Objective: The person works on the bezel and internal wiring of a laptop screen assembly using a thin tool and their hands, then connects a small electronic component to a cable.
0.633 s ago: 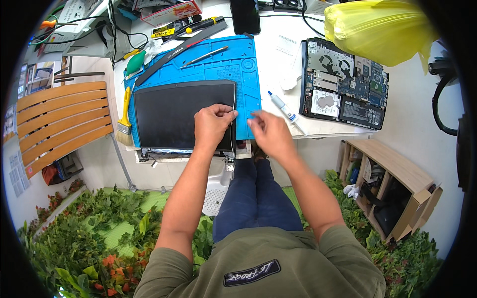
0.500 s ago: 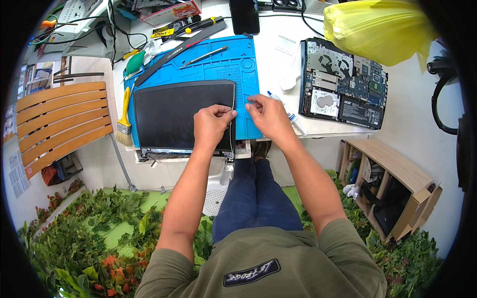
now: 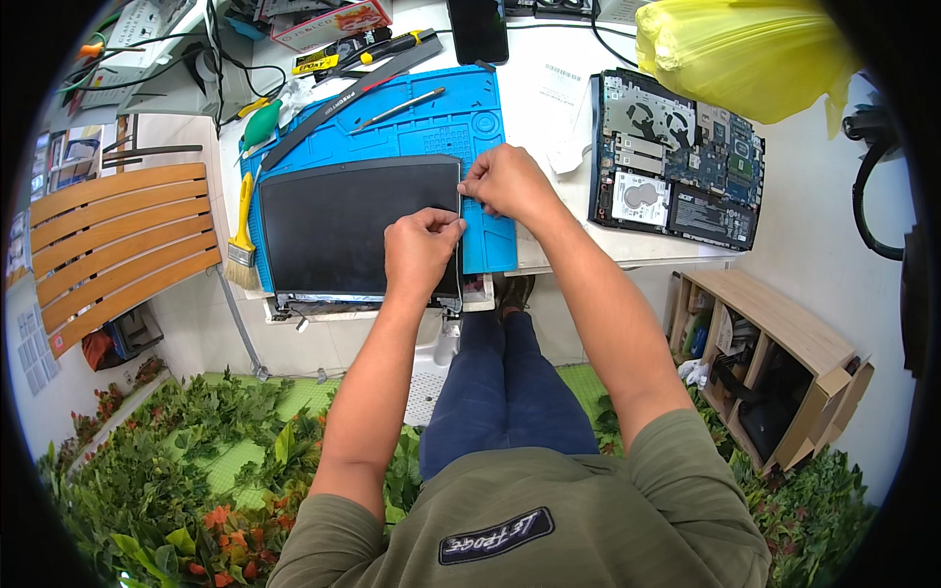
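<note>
A black laptop screen (image 3: 348,230) lies on the blue silicone mat (image 3: 486,253), its lower hinge parts over the desk's front edge. Along its right edge runs a thin light strip or cable (image 3: 460,203). My left hand (image 3: 420,250) is closed in a pinch on that strip, over the lower right part of the screen. My right hand (image 3: 507,188) pinches at the same edge higher up, near the top corner; the strip is small there and partly hidden by the fingertips. A metal pen-like tool (image 3: 397,111) and a long dark bezel piece (image 3: 323,118) lie above the screen.
An opened laptop base (image 3: 676,162) is at the right, below a yellow plastic bag (image 3: 735,54). A yellow brush (image 3: 241,245), green blower (image 3: 265,124) and cables lie left. A phone (image 3: 478,29) stands at the back. A wooden folding chair (image 3: 123,225) and small shelf (image 3: 760,353) flank the desk.
My right hand has moved up and leftward onto the screen's right edge, its fingertips now pinched there. My left hand stays at nearly the same spot.
</note>
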A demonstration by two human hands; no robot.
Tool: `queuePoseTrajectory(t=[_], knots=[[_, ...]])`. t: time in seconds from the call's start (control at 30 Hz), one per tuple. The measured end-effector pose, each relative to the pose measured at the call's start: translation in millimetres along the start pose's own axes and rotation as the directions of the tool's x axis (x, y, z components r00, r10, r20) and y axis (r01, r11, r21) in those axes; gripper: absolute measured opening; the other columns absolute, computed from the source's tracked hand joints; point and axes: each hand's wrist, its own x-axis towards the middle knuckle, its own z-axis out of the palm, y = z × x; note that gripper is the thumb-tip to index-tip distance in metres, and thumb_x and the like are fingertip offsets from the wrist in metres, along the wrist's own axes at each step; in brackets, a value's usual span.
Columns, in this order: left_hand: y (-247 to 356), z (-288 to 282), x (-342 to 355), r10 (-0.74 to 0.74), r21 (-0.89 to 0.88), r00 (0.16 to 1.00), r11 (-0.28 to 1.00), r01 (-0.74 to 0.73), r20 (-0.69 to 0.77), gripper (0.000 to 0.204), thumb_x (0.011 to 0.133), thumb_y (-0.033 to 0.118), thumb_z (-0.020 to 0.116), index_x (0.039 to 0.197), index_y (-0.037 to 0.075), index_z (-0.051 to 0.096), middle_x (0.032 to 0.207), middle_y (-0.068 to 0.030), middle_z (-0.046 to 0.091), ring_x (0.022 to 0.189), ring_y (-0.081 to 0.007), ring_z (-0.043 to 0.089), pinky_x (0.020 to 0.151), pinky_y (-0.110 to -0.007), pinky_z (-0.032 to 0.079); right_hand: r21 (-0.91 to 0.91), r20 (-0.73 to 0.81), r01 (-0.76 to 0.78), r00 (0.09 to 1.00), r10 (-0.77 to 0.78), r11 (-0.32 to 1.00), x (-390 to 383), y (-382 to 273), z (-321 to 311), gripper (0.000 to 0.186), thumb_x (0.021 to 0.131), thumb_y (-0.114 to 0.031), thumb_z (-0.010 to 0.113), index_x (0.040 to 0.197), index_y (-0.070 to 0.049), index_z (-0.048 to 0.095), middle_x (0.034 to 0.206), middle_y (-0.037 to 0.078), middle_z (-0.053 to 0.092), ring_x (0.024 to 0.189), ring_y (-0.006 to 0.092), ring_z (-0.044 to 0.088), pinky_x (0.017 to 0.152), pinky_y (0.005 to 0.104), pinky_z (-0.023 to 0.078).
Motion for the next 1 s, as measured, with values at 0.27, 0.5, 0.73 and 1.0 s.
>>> queuePoseTrajectory(t=[0.27,0.5,0.73,1.0], knots=[[5,1,-2,-0.054,-0.071,0.999,0.996,0.054,0.0,0.021,0.095,0.012,0.087,0.107,-0.006,0.084,0.083,-0.0097,0.082,0.069,-0.0115,0.076,0.064,-0.029,0.062,-0.041,0.136,-0.11,0.984,0.114,0.993,10,-13,-10,0.018,0.085,-0.016,0.091,0.082,-0.002,0.08,0.064,0.011,0.075,0.054,0.0209,0.073,0.055,0.0352,0.059],[11,8,-12,0.043,0.075,0.996,0.996,-0.036,-0.083,0.024,0.089,0.009,0.087,0.108,-0.005,0.083,0.084,-0.01,0.082,0.072,-0.013,0.076,0.072,-0.03,0.062,-0.165,0.166,-0.151,0.97,0.178,0.975,18,-24,-10,0.02,0.084,-0.014,0.092,0.084,0.0,0.076,0.071,0.011,0.076,0.056,0.0203,0.074,0.053,0.034,0.061],[5,10,-20,0.208,0.197,0.972,0.963,-0.183,-0.113,0.025,0.091,0.01,0.084,0.111,-0.004,0.084,0.085,-0.0115,0.082,0.074,-0.0148,0.077,0.074,-0.031,0.062,-0.236,0.161,-0.147,0.969,0.188,0.96,20,-29,-10,0.021,0.081,-0.013,0.092,0.085,-0.001,0.075,0.072,0.012,0.076,0.057,0.0218,0.075,0.054,0.0354,0.062],[-1,13,-13,-0.06,-0.191,0.996,0.98,0.046,-0.07,0.022,0.096,0.008,0.08,0.113,-0.005,0.083,0.085,-0.0115,0.082,0.069,-0.0127,0.076,0.067,-0.03,0.063,-0.239,0.152,-0.14,0.972,0.179,0.961,15,-32,-12,0.022,0.081,-0.014,0.093,0.084,-0.002,0.075,0.072,0.01,0.076,0.057,0.0208,0.074,0.055,0.0345,0.061]])
